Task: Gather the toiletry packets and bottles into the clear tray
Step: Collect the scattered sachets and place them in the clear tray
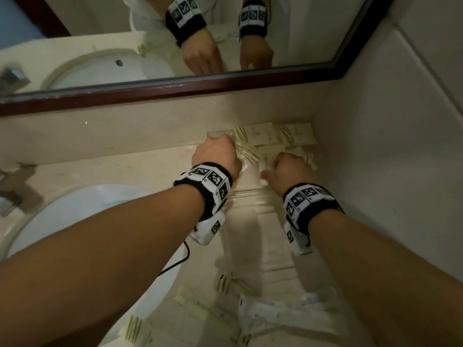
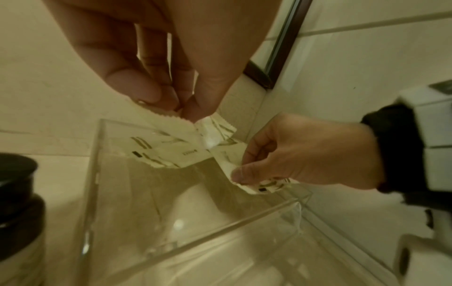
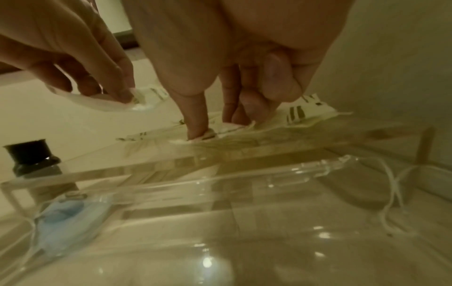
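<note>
Two bare hands work together at the far end of a clear, straight-walled acrylic tray (image 2: 156,245) that sits on the pale stone counter (image 1: 140,169), pushed into the corner under the dark wood-framed mirror (image 1: 175,88). The left hand (image 1: 216,155) has its fingertips (image 2: 149,94) and thumb drawn together, pinching the serrated edge of a cream toiletry packet with olive-gold stripes (image 2: 210,131) above the tray's far wall. The right hand (image 1: 292,171) is curled too; the left wrist camera shows its thumb and forefinger nipping a second striped cream packet (image 2: 266,185) at the tray's right side, while its own wrist view shows the forefinger pressed down into the packets beneath it. A loose heap of the same cream packets (image 1: 275,136) lies at that back end, some leaning on the wall corner; whether all of them sit inside the tray I cannot tell.

Several more striped packets (image 1: 135,326) lie scattered on the counter near the person, beside the white oval basin (image 1: 75,216), well apart from the tray. A white plastic-wrapped pack (image 1: 270,314) rests there as well. To the tray's left stands a small bottle with a black cap (image 3: 30,154). A blue face mask in a clear wrapper (image 3: 71,212) lies against the near side of the tray in the right wrist view. Both wrists wear black bands with square black-and-white markers (image 1: 210,179).
</note>
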